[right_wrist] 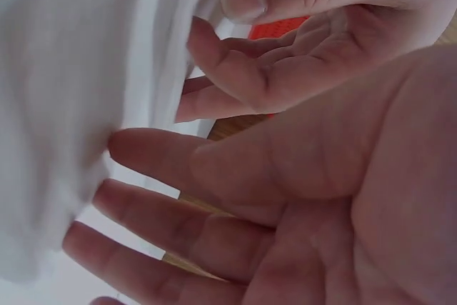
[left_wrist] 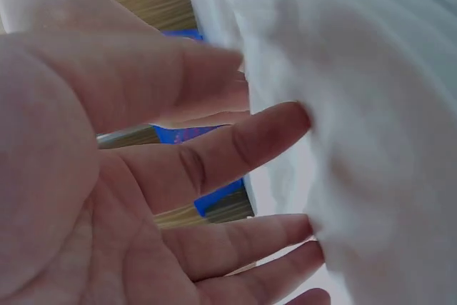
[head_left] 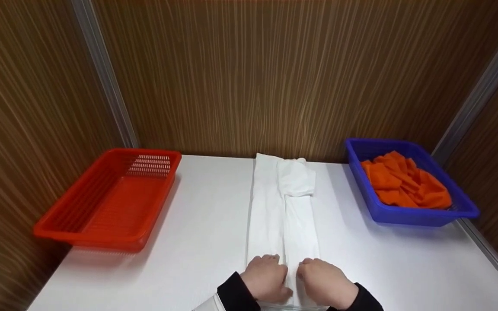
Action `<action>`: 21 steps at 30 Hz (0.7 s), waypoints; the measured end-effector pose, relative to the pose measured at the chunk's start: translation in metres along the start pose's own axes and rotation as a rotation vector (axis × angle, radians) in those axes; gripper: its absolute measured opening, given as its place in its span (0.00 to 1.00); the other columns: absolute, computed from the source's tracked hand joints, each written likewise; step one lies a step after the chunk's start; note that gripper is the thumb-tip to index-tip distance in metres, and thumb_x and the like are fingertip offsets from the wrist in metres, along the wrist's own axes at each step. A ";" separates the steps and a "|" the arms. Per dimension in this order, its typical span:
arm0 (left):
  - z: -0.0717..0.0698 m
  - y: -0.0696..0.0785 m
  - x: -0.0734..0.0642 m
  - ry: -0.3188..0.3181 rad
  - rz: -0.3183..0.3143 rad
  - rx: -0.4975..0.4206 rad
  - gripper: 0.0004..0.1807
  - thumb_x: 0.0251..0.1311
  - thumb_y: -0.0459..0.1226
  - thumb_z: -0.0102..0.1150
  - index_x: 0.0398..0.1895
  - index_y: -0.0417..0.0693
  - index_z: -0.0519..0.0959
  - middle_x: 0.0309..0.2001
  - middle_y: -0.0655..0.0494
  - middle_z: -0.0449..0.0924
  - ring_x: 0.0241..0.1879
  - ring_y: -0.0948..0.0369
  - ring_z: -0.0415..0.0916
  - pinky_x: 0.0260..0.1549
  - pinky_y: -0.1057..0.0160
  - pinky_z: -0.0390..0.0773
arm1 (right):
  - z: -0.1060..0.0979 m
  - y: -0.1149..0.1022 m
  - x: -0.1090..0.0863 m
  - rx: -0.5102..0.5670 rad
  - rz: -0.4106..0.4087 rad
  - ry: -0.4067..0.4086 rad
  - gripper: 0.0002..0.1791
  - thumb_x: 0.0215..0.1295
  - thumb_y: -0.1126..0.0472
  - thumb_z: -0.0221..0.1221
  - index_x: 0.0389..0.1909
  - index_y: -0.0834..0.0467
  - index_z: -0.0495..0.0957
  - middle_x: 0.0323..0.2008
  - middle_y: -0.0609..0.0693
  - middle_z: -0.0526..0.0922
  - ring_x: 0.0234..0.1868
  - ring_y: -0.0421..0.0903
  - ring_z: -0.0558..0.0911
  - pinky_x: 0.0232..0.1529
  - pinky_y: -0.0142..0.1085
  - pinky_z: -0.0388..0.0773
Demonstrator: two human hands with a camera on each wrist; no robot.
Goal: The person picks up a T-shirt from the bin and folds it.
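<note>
A white garment lies folded in a long narrow strip on the white table, running from the back wall to the front. On its right half, a sleeve-like length runs toward me below a folded-over patch at the far end. Both hands are at its near end, side by side. My left hand touches the cloth with its fingertips, the fingers nearly straight in the left wrist view. Likewise my right hand rests extended fingertips on the white cloth, its thumb apart from the fabric in the right wrist view.
A red plastic basket stands at the left. At the right is a blue basket with a crumpled orange cloth inside. Wood-patterned panels enclose the table at the back and sides.
</note>
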State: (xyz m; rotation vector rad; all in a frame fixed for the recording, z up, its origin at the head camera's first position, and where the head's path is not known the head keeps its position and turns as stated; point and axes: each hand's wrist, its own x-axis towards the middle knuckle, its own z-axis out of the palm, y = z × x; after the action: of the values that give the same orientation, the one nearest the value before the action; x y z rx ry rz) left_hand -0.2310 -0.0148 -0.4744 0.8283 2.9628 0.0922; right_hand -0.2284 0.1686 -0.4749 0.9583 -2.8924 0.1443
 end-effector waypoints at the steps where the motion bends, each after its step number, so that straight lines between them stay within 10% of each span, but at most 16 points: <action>1: -0.001 0.000 0.000 -0.016 0.006 0.004 0.23 0.54 0.59 0.72 0.42 0.52 0.87 0.55 0.50 0.88 0.57 0.54 0.83 0.51 0.56 0.81 | 0.000 -0.001 0.000 -0.003 0.012 -0.006 0.07 0.55 0.73 0.62 0.28 0.59 0.84 0.33 0.53 0.87 0.31 0.52 0.84 0.33 0.42 0.83; 7: 0.002 0.004 0.000 -0.083 0.022 0.023 0.39 0.42 0.57 0.81 0.57 0.47 0.84 0.68 0.41 0.79 0.69 0.49 0.76 0.61 0.52 0.80 | 0.000 -0.004 0.000 -0.032 0.010 0.023 0.07 0.55 0.73 0.63 0.29 0.60 0.85 0.30 0.52 0.85 0.29 0.51 0.83 0.32 0.42 0.83; 21: 0.012 0.018 0.003 -0.024 -0.015 0.077 0.21 0.60 0.46 0.68 0.53 0.43 0.87 0.65 0.38 0.81 0.66 0.46 0.78 0.58 0.51 0.82 | -0.010 0.011 -0.001 0.105 -0.103 -0.097 0.04 0.65 0.65 0.63 0.38 0.58 0.85 0.31 0.50 0.86 0.33 0.48 0.85 0.36 0.41 0.82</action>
State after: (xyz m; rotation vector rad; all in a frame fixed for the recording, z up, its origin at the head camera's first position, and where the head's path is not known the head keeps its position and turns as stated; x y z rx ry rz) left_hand -0.2237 0.0025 -0.4851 0.8094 2.9662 -0.0330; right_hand -0.2338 0.1789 -0.4656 1.1597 -2.9399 0.2507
